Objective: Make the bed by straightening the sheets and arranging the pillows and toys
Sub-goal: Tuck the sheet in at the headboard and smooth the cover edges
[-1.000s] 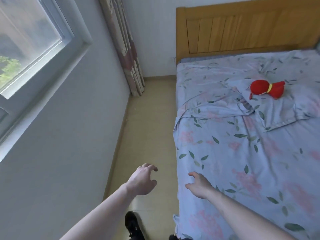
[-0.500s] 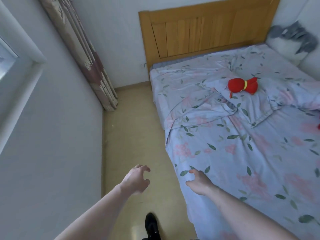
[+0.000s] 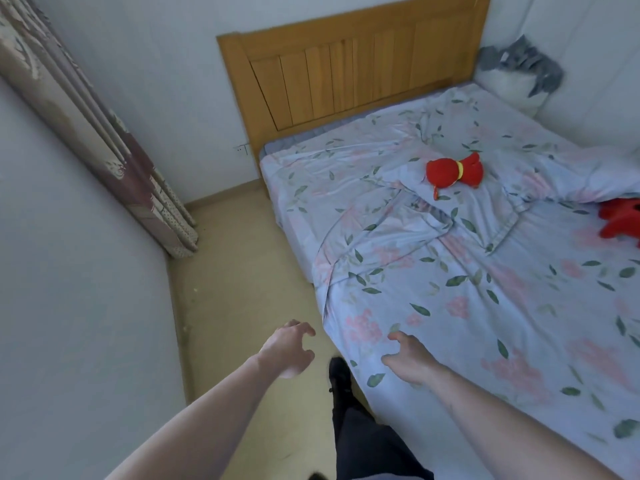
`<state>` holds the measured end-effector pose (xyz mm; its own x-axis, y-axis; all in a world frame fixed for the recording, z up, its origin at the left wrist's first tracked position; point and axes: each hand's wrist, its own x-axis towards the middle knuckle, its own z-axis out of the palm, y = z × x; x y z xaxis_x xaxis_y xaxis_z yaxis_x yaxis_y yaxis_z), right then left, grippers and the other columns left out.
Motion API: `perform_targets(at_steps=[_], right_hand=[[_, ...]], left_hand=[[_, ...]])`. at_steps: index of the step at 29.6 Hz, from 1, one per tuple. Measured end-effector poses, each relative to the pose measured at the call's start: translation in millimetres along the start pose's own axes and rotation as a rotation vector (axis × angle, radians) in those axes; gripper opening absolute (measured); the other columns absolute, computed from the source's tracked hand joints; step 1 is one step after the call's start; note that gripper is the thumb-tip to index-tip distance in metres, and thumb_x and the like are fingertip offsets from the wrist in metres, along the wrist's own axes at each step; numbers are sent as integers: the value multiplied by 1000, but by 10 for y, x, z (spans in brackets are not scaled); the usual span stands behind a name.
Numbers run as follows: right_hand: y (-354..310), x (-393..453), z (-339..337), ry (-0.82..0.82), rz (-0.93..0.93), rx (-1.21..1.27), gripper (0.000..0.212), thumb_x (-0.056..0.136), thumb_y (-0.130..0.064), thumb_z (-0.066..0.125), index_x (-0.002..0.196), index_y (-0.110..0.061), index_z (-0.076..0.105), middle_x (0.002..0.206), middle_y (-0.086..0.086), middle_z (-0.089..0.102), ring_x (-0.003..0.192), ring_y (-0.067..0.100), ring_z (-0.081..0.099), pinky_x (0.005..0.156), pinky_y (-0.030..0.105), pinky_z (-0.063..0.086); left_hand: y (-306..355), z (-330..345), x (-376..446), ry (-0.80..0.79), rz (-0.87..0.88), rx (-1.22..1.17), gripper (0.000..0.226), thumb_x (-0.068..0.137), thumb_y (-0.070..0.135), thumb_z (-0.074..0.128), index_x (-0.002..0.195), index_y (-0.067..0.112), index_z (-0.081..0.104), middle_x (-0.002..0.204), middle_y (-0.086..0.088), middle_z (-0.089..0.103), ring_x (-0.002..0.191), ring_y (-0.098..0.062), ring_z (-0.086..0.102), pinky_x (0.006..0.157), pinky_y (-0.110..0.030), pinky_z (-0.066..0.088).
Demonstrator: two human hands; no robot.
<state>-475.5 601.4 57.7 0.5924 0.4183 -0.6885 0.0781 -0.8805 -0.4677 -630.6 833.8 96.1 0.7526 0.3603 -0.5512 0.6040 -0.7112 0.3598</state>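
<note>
Floral sheet (image 3: 450,289) lies beneath right hand (image 3: 412,363) fingers (image 3: 394,337).

Sheet (image 3: 450,289): thin matt cloth, pale blue with leaf and flower print, creased near head end, smoother toward foot. Pillow (image 3: 485,209): same printed cloth, stitched border. Red toy (image 3: 453,173): plush, fuzzy matt, yellow band. Headboard (image 3: 346,71): wood slats, light satin sheen. Curtain (image 3: 114,161): patterned woven cloth, pleated. Floor (image 3: 235,271): smooth, beige, dull sheen. Walls: matt painted.
</note>
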Motion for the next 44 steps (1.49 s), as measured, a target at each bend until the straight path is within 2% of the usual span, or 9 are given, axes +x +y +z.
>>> perform_targets(at_steps=[4, 14, 18, 22, 29, 34, 38, 40, 44], right_hand=[[-240, 522, -202, 1, 28, 65, 66, 90, -28, 57, 152, -21, 34, 147, 7, 39, 97, 21, 67, 81, 31, 52], [-816, 1922, -970, -39, 105, 179, 63, 92, -24, 55, 152, -21, 35, 136, 10, 49, 54, 11, 58, 45, 21, 40], [-963, 2323, -1302, -23, 130, 174, 62, 94, -25, 55, 152, -23, 35, 147, 8, 38, 60, 9, 59, 50, 20, 41], [-1060, 2795, -1502, 13, 185, 182, 62, 95, -28, 56, 152, -24, 34, 150, 8, 34, 68, 15, 66, 58, 28, 51], [-1024, 3568, -1503, 85, 276, 218, 58, 98, -33, 55, 152, -27, 34, 154, 5, 33, 82, 6, 57, 73, 27, 47], [-834, 4184, -1284, 108, 298, 221, 56, 97, -32, 54, 150, -28, 35, 149, 2, 37, 94, 11, 55, 82, 28, 44], [-621, 4564, -1022, 105, 341, 228, 55, 97, -31, 54, 149, -31, 36, 149, 0, 37, 94, 11, 54, 82, 29, 44], [-522, 4670, -917, 131, 355, 239, 54, 97, -30, 54, 148, -32, 38, 147, -1, 38, 93, 10, 56, 81, 29, 45], [-347, 4913, -815, 178, 370, 273, 49, 97, -28, 55, 145, -31, 41, 142, -3, 43, 90, 3, 58, 77, 28, 49]], left_hand=[[-4, -381, 609, -20, 14, 24, 50, 90, 28, 58, 139, 33, 51, 145, 6, 43, 128, -21, 49, 100, -34, 46], [150, -1245, 2391, -112, 1, 83, 47, 91, 32, 58, 137, 36, 52, 146, 10, 42, 131, -20, 48, 101, -33, 46], [226, -1407, 2959, -144, 6, 56, 43, 94, 31, 58, 136, 36, 52, 147, 12, 39, 133, -17, 44, 92, -27, 44], [227, -1437, 3741, -238, 23, 0, 40, 95, 28, 57, 134, 34, 51, 148, 10, 36, 114, -14, 51, 83, -24, 45], [162, -997, 5109, -361, 28, -36, 34, 93, 28, 58, 127, 30, 54, 133, 10, 43, 77, -4, 57, 63, -19, 50], [125, -474, 5984, -364, 13, -109, 38, 87, 29, 58, 126, 28, 56, 135, 4, 46, 91, -14, 60, 62, -21, 45], [121, 63, 6435, -326, 38, -156, 68, 86, 39, 65, 147, 23, 38, 144, -1, 43, 120, -23, 55, 91, -30, 48], [134, 286, 6550, -300, 37, -213, 77, 81, 49, 70, 144, 22, 35, 135, 0, 53, 119, -24, 56, 95, -34, 49], [169, 520, 6636, -203, 38, -314, 22, 90, 44, 64, 100, 26, 56, 84, 7, 62, 80, -19, 62, 73, -35, 55]])
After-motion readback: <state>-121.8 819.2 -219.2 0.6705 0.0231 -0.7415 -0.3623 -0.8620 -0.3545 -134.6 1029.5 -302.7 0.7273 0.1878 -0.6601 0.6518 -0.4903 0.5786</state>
